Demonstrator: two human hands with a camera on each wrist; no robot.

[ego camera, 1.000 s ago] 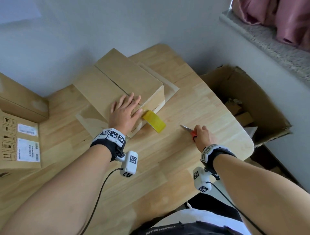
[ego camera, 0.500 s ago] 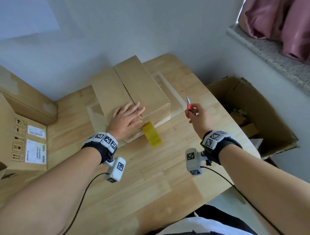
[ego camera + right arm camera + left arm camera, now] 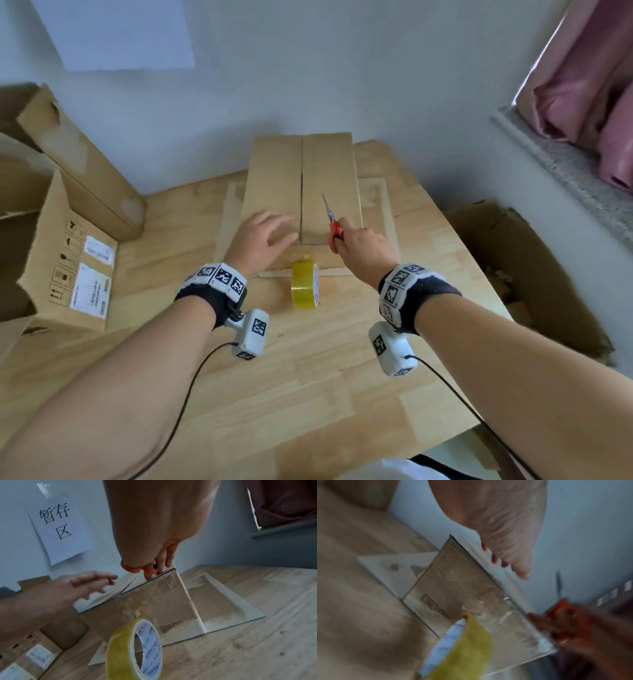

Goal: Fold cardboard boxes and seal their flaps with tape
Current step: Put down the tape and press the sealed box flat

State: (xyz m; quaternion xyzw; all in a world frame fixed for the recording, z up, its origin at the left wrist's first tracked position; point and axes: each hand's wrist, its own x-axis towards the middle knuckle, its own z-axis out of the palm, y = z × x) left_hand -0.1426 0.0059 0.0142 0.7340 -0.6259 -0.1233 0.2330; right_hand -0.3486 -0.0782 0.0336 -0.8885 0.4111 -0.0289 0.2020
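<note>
A folded brown cardboard box [image 3: 325,178] lies on the wooden table [image 3: 308,377], its two top flaps meeting at a centre seam. My left hand [image 3: 265,236] rests flat on the left flap, fingers spread. My right hand [image 3: 359,250] grips red-handled scissors [image 3: 332,222] over the right flap, blades pointing away from me. A yellowish roll of clear tape [image 3: 305,286] stands on edge at the box's near end; a clear strip [image 3: 150,596] runs from the tape roll [image 3: 135,650] up the box's front face.
Flat cardboard sheets [image 3: 376,195] lie under the box. Labelled cartons [image 3: 68,260] stand at the left edge of the table. An open carton [image 3: 520,274] sits on the floor to the right. A paper sign [image 3: 56,520] is taped to the wall behind.
My right hand lifted the scissors off the table and brought them over the box. The box now points straight away from me. The left hand stays on the box top.
</note>
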